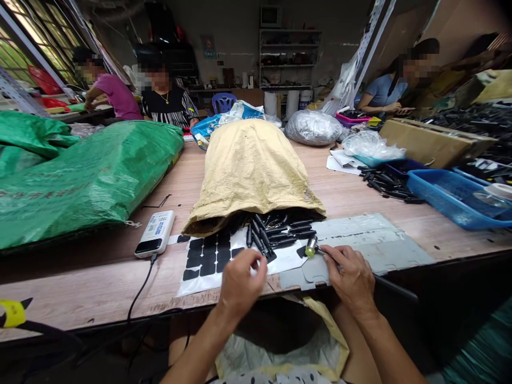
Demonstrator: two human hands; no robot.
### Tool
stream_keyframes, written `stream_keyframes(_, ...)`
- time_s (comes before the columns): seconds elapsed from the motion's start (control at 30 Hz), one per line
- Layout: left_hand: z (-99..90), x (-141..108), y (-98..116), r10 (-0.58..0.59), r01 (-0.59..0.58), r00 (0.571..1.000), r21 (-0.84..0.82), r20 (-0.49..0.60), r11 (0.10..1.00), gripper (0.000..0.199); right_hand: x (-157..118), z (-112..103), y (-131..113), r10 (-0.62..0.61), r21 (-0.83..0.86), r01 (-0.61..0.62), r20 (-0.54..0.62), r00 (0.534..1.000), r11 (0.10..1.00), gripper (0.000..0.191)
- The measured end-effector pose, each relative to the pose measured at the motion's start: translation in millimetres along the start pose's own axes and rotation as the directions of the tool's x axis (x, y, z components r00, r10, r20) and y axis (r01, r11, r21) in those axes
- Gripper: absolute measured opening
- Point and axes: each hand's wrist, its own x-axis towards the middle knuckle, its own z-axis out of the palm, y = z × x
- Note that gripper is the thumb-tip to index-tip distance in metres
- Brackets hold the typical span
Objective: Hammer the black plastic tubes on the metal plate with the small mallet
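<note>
My left hand hovers over the near table edge, thumb and fingers curled into a pinch. Whatever may be between those fingertips is too small or hidden to name. Gripped in my right hand is a small hammer with a metal head, a yellowish tip and a dark handle pointing right. Beyond both hands, slim black tube-like pieces spill from the mouth of a beige sack. They partly lie on a white sheet bearing black rounded-square stickers. A grey flat board lies beneath the hammer's side.
A white power bank with a black cable sits left, near a large green sack. Blue trays and more black pieces stand right. An open bag is at my lap. Several people sit beyond the table.
</note>
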Motion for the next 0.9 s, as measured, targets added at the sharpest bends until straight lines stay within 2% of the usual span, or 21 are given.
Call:
stream_keyframes(0.07, -4.3, 26.8, -14.8, -0.086, 0.097, 0.99, 0.096, -0.107, 0.991, 0.007, 0.1, -0.1, -0.3, 0.001, -0.004, -0.001, 0.004, 1.0, 1.0, 0.027)
stream_keyframes(0.17, -2.4, 48.0, -33.8, -0.176, 0.186, 0.982, 0.234, -0.061, 0.954, 0.011, 0.8, -1.0, -1.2, 0.004, -0.004, -0.004, 0.014, 1.0, 1.0, 0.027)
stream_keyframes(0.23, -1.3, 51.5, -39.7, -0.227, 0.221, 0.974, 0.3, -0.017, 0.928, 0.015, 1.4, -2.0, -1.3, 0.007, -0.002, -0.006, 0.026, 1.0, 1.0, 0.027)
stream_keyframes(0.33, -7.1, 49.6, -42.0, -0.304, 0.289, 0.952, 0.364, -0.015, 0.886, 0.018, 2.6, -3.3, 0.4, 0.008, 0.009, -0.008, 0.044, 0.999, 1.0, 0.026)
stream_keyframes(0.4, -15.1, 46.0, -41.0, -0.343, 0.334, 0.938, 0.375, -0.045, 0.865, 0.017, 3.4, -3.8, 2.2, 0.003, 0.019, -0.004, 0.056, 0.998, 1.0, 0.026)
stream_keyframes(0.47, -21.6, 40.0, -36.6, -0.333, 0.351, 0.936, 0.344, -0.112, 0.871, 0.015, 4.1, -3.4, 3.5, -0.003, 0.026, 0.001, 0.069, 0.998, 1.0, 0.025)
stream_keyframes(0.53, -22.0, 31.7, -27.7, -0.246, 0.272, 0.961, 0.265, -0.126, 0.925, 0.014, 4.6, -2.3, 3.8, -0.002, 0.024, 0.0, 0.075, 0.997, 1.0, 0.024)
stream_keyframes(0.57, -19.0, 27.0, -21.9, -0.175, 0.19, 0.981, 0.212, -0.088, 0.959, 0.014, 4.8, -1.6, 3.7, 0.002, 0.021, -0.003, 0.074, 0.997, 1.0, 0.023)
stream_keyframes(0.63, -7.3, 18.2, -10.5, 0.002, -0.009, 0.998, 0.094, 0.068, 0.996, 0.016, 5.2, -1.1, 3.2, 0.003, 0.016, -0.004, 0.075, 0.997, 1.0, 0.023)
stream_keyframes(0.7, 8.4, 12.2, -2.8, 0.145, -0.149, 0.967, 0.004, 0.21, 0.989, 0.017, 5.7, -3.1, 3.1, -0.011, 0.026, 0.009, 0.079, 0.997, 1.0, 0.024)
stream_keyframes(0.77, 22.5, 9.8, -1.0, 0.203, -0.204, 0.944, -0.025, 0.261, 0.979, 0.017, 6.2, -9.2, 2.7, -0.029, 0.064, 0.025, 0.059, 0.998, 0.998, 0.027)
stream_keyframes(0.9, 34.3, 10.5, -7.3, 0.2, -0.195, 0.948, -0.042, 0.247, 0.98, 0.019, 6.3, -30.7, -5.4, 0.001, 0.25, 0.01, -0.044, 0.999, 0.968, 0.031)
